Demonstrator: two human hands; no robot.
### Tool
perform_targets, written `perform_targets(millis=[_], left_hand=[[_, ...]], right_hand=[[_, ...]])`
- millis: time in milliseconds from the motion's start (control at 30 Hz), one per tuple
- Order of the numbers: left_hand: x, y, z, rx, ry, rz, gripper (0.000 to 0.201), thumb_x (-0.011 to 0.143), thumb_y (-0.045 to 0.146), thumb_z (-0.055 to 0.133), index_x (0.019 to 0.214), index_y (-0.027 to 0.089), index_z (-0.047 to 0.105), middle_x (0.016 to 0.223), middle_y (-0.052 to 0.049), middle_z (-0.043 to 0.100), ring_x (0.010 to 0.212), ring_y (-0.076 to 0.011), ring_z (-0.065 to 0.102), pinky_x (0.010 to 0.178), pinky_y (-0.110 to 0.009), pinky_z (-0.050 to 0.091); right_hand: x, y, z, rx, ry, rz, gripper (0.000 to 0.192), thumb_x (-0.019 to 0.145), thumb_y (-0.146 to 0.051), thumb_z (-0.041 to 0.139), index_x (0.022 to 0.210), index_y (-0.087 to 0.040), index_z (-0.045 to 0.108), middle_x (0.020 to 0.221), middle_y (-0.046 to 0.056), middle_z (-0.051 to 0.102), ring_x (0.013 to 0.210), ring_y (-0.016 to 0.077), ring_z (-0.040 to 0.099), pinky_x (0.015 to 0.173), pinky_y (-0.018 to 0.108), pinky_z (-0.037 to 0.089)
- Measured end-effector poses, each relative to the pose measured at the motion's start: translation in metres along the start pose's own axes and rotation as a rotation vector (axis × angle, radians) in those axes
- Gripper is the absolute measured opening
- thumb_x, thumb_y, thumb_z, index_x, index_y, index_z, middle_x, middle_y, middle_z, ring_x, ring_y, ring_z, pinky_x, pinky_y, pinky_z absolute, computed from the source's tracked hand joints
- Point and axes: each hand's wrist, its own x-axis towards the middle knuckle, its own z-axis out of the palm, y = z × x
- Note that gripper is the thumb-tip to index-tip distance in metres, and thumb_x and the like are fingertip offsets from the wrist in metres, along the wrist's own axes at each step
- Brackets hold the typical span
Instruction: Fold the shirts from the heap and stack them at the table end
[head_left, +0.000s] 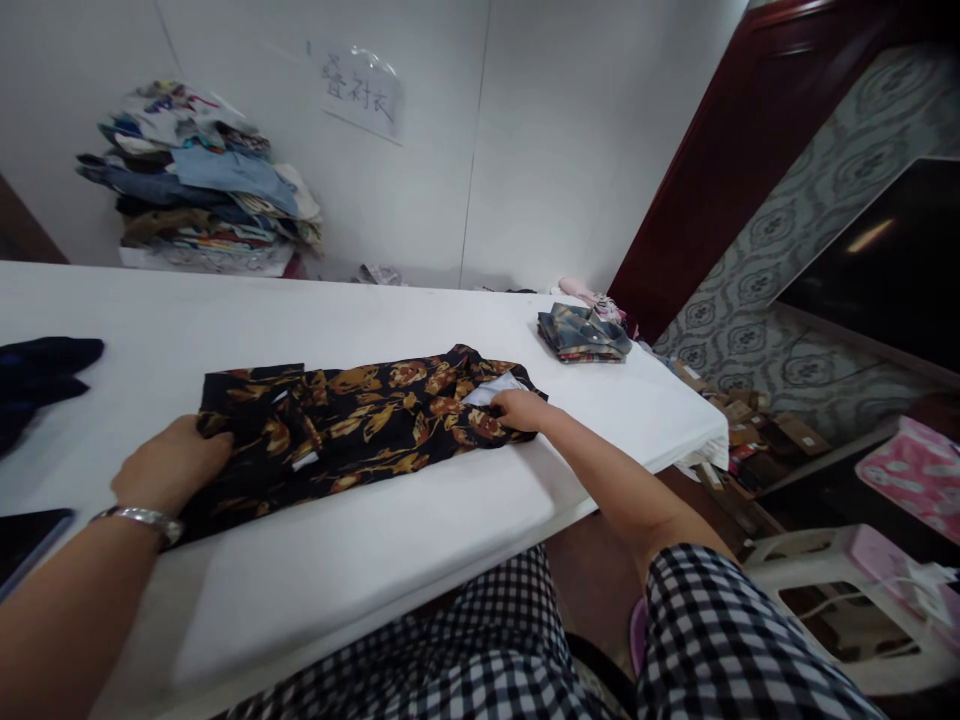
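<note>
A dark shirt with a brown and gold floral print (pixel 382 415) lies on the white table, folded lengthwise into a long strip. My left hand (pixel 176 460), with a metal bracelet at the wrist, is closed on the strip's left end, thumb on top. At the other end, by the collar, the fingers of my right hand (pixel 521 410) are closed on the shirt's fabric. Right beside those fingers a pale patch (pixel 491 388) shows in the neck opening; I cannot tell if it is lining or a separate piece. A small white tag (pixel 305 461) shows near the left end.
On the white table (pixel 450 520), a folded plaid shirt (pixel 583 333) sits at the right and dark clothing (pixel 45 380) at the left. A tall clothes pile (pixel 210 190) stands behind. Right of the table are cardboard boxes (pixel 787 435) and a plastic stool (pixel 847 600).
</note>
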Motion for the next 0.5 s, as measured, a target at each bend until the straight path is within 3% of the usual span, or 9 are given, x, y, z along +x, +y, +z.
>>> perform_targets(millis=[167,333,500], left_hand=[[-0.003,0.0,-0.002,-0.013,-0.004,0.007,0.061,0.077,0.047,0.04,0.129,0.017,0.049,0.122,-0.018,0.063,0.102,-0.0357,0.062,0.073,-0.038,0.05],[0.001,-0.002,0.0,-0.008,-0.015,0.022,0.061,0.077,0.048,0.038,0.129,0.017,0.05,0.119,-0.019,0.064,0.1,-0.0364,0.063,0.073,-0.039,0.05],[0.005,-0.005,0.002,-0.016,-0.014,0.03,0.062,0.076,0.047,0.04,0.13,0.016,0.05,0.12,-0.02,0.063,0.101,-0.0375,0.063,0.076,-0.041,0.05]], right_hand=[[0.008,0.012,0.003,0.158,0.072,-0.007,0.019,0.078,-0.016,0.058,0.086,-0.023,0.075,0.093,0.003,0.073,0.088,0.0215,0.063,0.078,0.028,0.044],[0.017,0.024,0.004,0.67,0.177,0.245,0.009,0.075,-0.022,0.062,0.071,-0.017,0.068,0.063,-0.001,0.063,0.058,0.0128,0.053,0.06,0.024,0.041],[0.019,0.027,0.003,0.767,0.201,0.24,0.01,0.073,-0.024,0.061,0.067,-0.016,0.064,0.057,-0.004,0.056,0.053,0.0094,0.046,0.057,0.023,0.037]])
